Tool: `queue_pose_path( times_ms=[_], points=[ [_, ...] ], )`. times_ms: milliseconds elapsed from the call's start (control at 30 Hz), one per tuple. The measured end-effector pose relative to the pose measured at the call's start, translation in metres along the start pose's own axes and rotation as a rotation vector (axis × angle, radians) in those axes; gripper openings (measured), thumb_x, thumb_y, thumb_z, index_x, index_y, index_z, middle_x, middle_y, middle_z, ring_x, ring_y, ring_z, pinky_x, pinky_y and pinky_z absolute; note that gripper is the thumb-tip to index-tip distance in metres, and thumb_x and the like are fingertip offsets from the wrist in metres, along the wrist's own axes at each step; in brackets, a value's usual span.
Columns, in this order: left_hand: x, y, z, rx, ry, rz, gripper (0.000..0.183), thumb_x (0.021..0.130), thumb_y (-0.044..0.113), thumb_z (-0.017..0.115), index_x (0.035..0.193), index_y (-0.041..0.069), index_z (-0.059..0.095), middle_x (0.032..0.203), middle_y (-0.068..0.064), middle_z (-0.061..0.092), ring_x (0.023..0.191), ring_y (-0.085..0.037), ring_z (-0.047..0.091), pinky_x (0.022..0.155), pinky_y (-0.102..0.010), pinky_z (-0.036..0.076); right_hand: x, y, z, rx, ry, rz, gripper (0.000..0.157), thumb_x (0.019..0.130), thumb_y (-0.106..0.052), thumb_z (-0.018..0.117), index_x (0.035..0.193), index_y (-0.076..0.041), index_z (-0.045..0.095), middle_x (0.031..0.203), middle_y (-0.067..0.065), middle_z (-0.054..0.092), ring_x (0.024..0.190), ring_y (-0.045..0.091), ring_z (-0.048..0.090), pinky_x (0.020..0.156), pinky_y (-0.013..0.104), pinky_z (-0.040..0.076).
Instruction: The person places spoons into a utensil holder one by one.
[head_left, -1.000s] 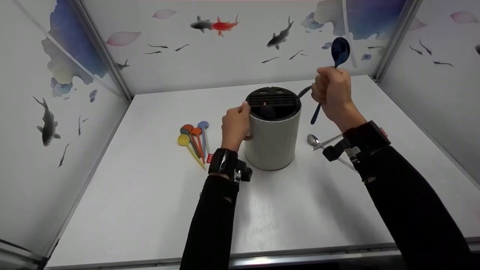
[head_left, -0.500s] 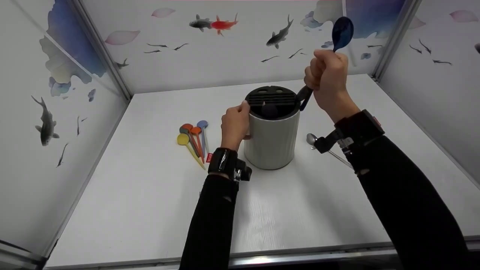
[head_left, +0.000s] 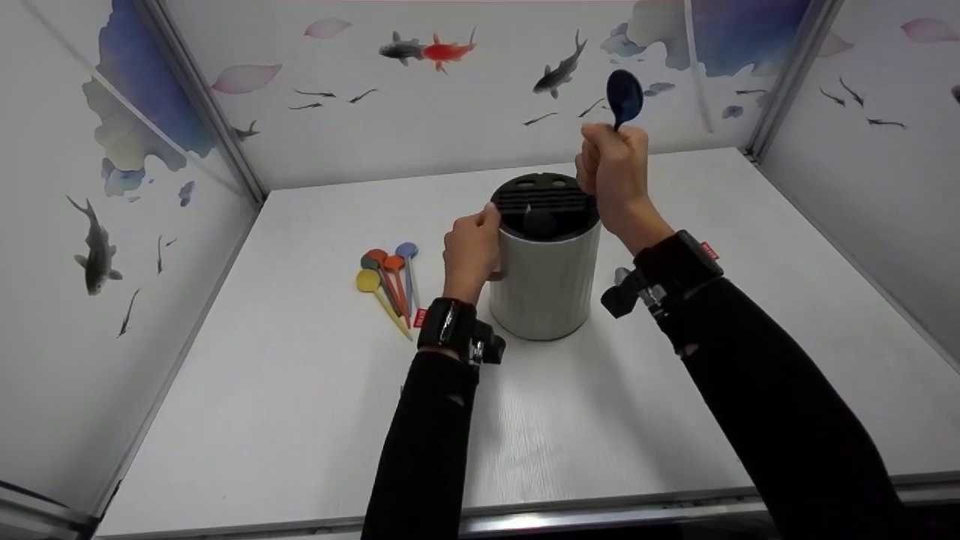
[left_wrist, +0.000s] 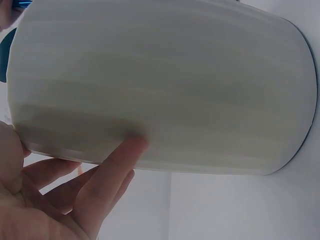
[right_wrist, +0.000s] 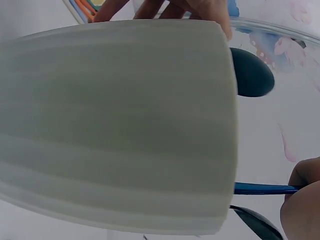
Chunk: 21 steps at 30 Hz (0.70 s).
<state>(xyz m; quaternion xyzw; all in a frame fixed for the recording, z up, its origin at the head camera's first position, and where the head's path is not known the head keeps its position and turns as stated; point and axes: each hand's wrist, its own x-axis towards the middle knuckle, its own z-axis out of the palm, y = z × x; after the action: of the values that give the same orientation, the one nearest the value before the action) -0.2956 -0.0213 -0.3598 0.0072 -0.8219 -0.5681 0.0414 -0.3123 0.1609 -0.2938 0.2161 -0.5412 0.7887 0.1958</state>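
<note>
My right hand (head_left: 615,180) grips a shiny blue spoon (head_left: 625,97) upright, bowl on top, at the right rim of a pale ribbed utensil holder (head_left: 544,292). In the right wrist view, the spoon's blue handle (right_wrist: 265,189) runs down from the fingers behind the holder's rim. My left hand (head_left: 471,251) holds the holder's left side, thumb near the rim and fingers along the wall. The holder has a black slotted top (head_left: 544,199), with a dark spoon (head_left: 538,220) in its front opening. Another dark spoon head (right_wrist: 257,222) sticks out beside the blue handle.
Left of the holder lie several colourful long-handled spoons (head_left: 386,274), yellow, orange, green and blue. A metal spoon (head_left: 622,275) on the white table (head_left: 300,420) is mostly hidden behind my right wrist camera. Fish-patterned panels (head_left: 480,97) enclose the table.
My right hand has risen, then come left and down with the blue spoon, so its handle has gone from beside the holder to its rim. The left hand stays put.
</note>
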Motion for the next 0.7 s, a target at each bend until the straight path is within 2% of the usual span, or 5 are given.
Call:
queue_pose_path(
  times_ms=[100, 300, 500, 633, 700],
  points=[
    [-0.0003, -0.0004, 0.0001, 0.003, -0.002, 0.003, 0.048, 0.109, 0.042, 0.04, 0.107, 0.006, 0.07, 0.1, -0.013, 0.059, 0.108, -0.036, 0.065, 0.057, -0.035, 0.061, -0.005, 0.0074, 0.0007, -0.052, -0.01, 0.016, 0.048, 0.096, -0.004, 0.048, 0.054, -0.013, 0.027, 0.051, -0.003, 0.018, 0.04, 0.011, 0.013, 0.039, 0.026, 0.008],
    [-0.0008, -0.0008, 0.0008, 0.01, 0.012, 0.025, 0.049, 0.109, 0.041, 0.039, 0.125, 0.007, 0.071, 0.118, -0.016, 0.065, 0.111, -0.039, 0.065, 0.055, -0.035, 0.061, -0.0088, 0.0116, 0.0003, -0.179, 0.005, 0.091, 0.048, 0.098, -0.008, 0.054, 0.054, -0.014, 0.035, 0.046, -0.005, 0.028, 0.038, 0.008, 0.022, 0.038, 0.025, 0.015],
    [-0.0012, -0.0014, 0.0009, 0.021, 0.02, 0.043, 0.049, 0.11, 0.041, 0.038, 0.114, 0.006, 0.072, 0.121, -0.018, 0.065, 0.102, -0.036, 0.067, 0.055, -0.034, 0.061, -0.0083, 0.01, -0.0021, -0.194, 0.019, 0.183, 0.041, 0.098, -0.01, 0.064, 0.062, -0.01, 0.044, 0.05, -0.004, 0.035, 0.041, 0.008, 0.031, 0.04, 0.022, 0.025],
    [-0.0018, -0.0009, 0.0016, 0.023, 0.021, 0.042, 0.05, 0.11, 0.041, 0.038, 0.105, 0.005, 0.071, 0.123, -0.02, 0.065, 0.094, -0.035, 0.068, 0.055, -0.033, 0.061, -0.0092, 0.0076, -0.0056, -0.198, 0.003, 0.196, 0.014, 0.096, -0.013, 0.069, 0.091, -0.004, 0.062, 0.065, 0.005, 0.055, 0.056, 0.017, 0.055, 0.056, 0.025, 0.05],
    [-0.0016, -0.0004, 0.002, 0.023, 0.019, 0.04, 0.049, 0.11, 0.041, 0.038, 0.111, 0.005, 0.072, 0.125, -0.019, 0.065, 0.094, -0.034, 0.068, 0.055, -0.032, 0.061, -0.0099, 0.0058, -0.0074, -0.235, -0.008, 0.204, 0.022, 0.095, -0.016, 0.071, 0.113, -0.004, 0.065, 0.085, 0.012, 0.066, 0.077, 0.023, 0.067, 0.076, 0.03, 0.058]
  ],
)
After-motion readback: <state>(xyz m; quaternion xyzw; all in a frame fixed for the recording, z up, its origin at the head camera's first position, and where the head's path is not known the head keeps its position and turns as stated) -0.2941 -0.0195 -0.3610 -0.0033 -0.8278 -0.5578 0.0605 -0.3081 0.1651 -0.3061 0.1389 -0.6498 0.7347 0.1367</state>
